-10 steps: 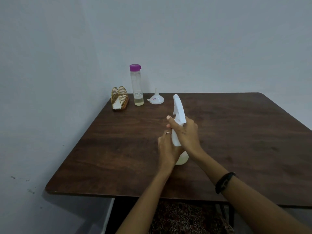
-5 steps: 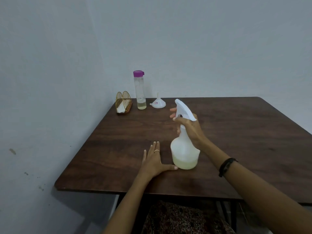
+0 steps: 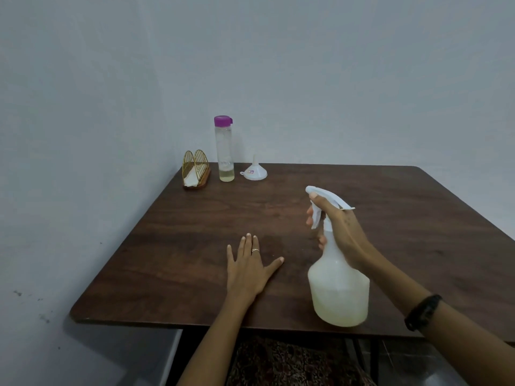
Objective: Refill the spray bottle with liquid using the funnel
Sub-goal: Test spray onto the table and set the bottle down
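On the table, the sprayer stands right of the left hand, under the right hand. Far beyond both hands: holder, bottle, funnel, left to right.

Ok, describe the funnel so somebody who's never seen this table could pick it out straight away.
Look to the far left corner of the dark wooden table, where three things stand in a row by the wall. The funnel is the rightmost, beside the tall clear bottle with the purple cap. It is the only small white cone, mouth down, spout up, with a little sticker on its side.
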Demonstrator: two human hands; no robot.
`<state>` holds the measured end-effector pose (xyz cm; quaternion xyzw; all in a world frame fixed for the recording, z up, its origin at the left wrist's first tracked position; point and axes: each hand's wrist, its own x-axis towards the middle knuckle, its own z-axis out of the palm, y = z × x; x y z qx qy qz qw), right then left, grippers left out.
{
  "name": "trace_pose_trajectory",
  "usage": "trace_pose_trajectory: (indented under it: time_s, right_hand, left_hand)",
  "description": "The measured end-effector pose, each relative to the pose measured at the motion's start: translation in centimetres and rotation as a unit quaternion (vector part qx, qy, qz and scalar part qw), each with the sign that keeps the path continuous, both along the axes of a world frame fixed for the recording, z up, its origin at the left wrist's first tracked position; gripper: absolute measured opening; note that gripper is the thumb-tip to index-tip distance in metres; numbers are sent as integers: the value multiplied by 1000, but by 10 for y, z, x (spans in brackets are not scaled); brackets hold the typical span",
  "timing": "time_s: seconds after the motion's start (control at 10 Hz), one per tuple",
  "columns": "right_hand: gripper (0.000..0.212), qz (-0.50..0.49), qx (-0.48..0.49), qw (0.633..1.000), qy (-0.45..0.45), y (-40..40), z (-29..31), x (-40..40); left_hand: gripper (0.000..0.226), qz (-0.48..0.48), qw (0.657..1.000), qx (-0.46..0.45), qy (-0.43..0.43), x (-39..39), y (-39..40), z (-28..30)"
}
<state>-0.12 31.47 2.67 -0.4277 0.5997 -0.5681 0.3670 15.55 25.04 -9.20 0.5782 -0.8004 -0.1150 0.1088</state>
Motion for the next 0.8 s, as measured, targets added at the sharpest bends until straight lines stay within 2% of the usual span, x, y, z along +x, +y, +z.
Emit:
trace_pose_trajectory:
  time_s: [0.1,0.2,0.3,0.4,0.5,0.6,0.7,0.8]
  right_hand:
    - [47,-33,-8,999,1,2,0,5]
    - [47,-47,26,998,28,1,0,7]
    - [50,-21,98,993,62,-4,2,4]
    - [51,-15,115,992,58,-5,2,-2]
    - [48,-34,52,997,54,-5,0,-8]
    - [48,-50,46,995,72,-4,-1,-11]
    - [48,-51,89,989,104,-5,-2,-13]
    - [51,-17,164,984,72,-1,-4,-20]
  left_hand:
    - [88,2,1000,-4,3,0,1,0]
    - [88,2,1000,-10,2,0,1,0]
    - [88,3,1000,-6,3,0,2,0]
    - [88,3,1000,-6,6,0,2,2]
    - [88,0,1000,-7,9,0,2,1]
    - [88,-1,1000,-5,7,1,3,1]
    - [87,-2,1000,-3,10,0,3,1]
    - [83,-11,1000,-11,9,-1,4,1]
